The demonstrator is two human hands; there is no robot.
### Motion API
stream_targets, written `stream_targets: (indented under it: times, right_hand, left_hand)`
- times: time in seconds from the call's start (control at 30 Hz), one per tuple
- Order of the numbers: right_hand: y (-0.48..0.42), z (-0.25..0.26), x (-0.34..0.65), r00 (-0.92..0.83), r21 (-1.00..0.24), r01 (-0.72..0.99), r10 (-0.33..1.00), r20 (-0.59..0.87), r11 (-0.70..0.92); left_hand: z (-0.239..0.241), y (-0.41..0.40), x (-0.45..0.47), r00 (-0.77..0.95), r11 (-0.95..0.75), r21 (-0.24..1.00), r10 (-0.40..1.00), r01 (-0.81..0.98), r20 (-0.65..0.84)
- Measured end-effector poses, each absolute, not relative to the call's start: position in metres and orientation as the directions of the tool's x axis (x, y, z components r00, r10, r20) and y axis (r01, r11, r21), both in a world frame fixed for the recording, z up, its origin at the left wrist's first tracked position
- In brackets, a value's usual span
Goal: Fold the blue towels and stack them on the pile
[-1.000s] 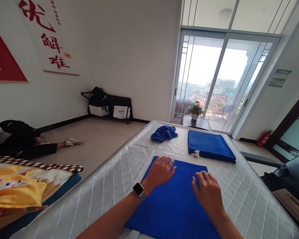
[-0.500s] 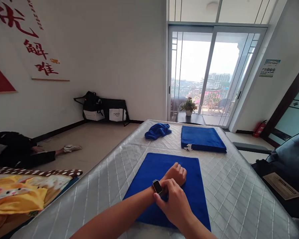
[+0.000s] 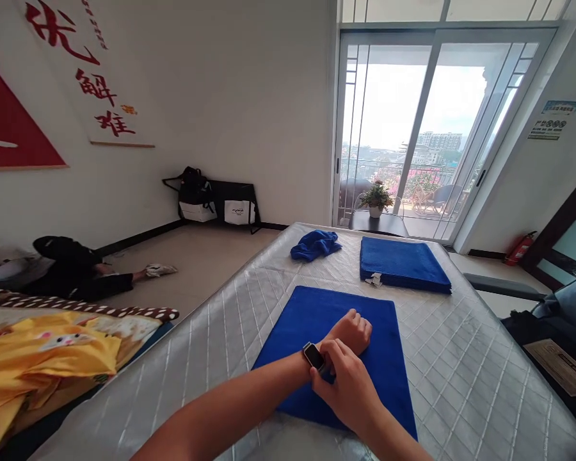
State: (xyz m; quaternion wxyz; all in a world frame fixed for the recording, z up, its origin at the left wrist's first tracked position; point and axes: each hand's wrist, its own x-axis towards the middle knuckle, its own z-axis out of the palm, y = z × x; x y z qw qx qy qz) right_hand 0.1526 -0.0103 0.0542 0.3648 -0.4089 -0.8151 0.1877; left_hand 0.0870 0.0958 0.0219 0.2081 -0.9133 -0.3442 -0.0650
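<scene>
My left hand (image 3: 351,331) is curled into a loose fist above a flat blue towel (image 3: 297,320), and nothing shows in it. A dark-faced smartwatch (image 3: 313,356) is strapped round the left wrist. Bent over that wrist, my right hand (image 3: 348,379) has its thumb and fingers closed at the watch's edges. The blue towel lies spread on a silvery quilted surface (image 3: 461,358), partly covered by both forearms. Beyond it sit a crumpled blue cloth (image 3: 315,245) and a neat stack of blue towels (image 3: 403,262) with white tags at one corner.
At the left lies yellow printed fabric (image 3: 72,352). A person in dark clothing (image 3: 81,272) is low on the floor behind it. A potted plant (image 3: 377,197) stands on a dark chair before the glass door. At the right are a bench (image 3: 504,286) and a fire extinguisher (image 3: 520,248).
The camera view has turned slightly left and down, so the scene sits further right. Both hands keep nearly the same pose, with the right fingers still at the watch.
</scene>
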Motion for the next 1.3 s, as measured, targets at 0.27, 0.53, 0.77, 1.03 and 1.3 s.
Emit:
stream_targets:
  times: [0.27,0.53,0.77,1.03,1.3]
  right_hand:
    - [-0.01,0.048,0.15,-0.267,-0.641,0.629,0.897,0.352,0.439]
    - [-0.002,0.036,0.151,-0.201,-0.752,0.508,0.907,0.37,0.419]
    - [0.004,0.027,0.155,-0.207,-0.722,0.525,0.891,0.405,0.45]
    - [0.023,0.045,0.183,-0.322,-0.618,0.666,0.908,0.267,0.418]
    - [0.091,0.029,0.253,-0.048,-0.444,0.861,0.908,0.415,0.248]
  left_hand:
    - [0.024,0.099,0.086,0.743,-0.697,-0.26,0.61,0.669,0.275]
    - [0.037,0.106,0.083,0.656,-0.677,-0.058,0.683,0.733,0.32]
    - [0.033,0.111,0.089,0.622,-0.68,0.081,0.706,0.728,0.34]
    - [0.016,0.109,0.084,0.609,-0.663,0.042,0.709,0.747,0.357]
    - [0.025,0.095,0.086,0.603,-0.651,-0.01,0.698,0.759,0.385]
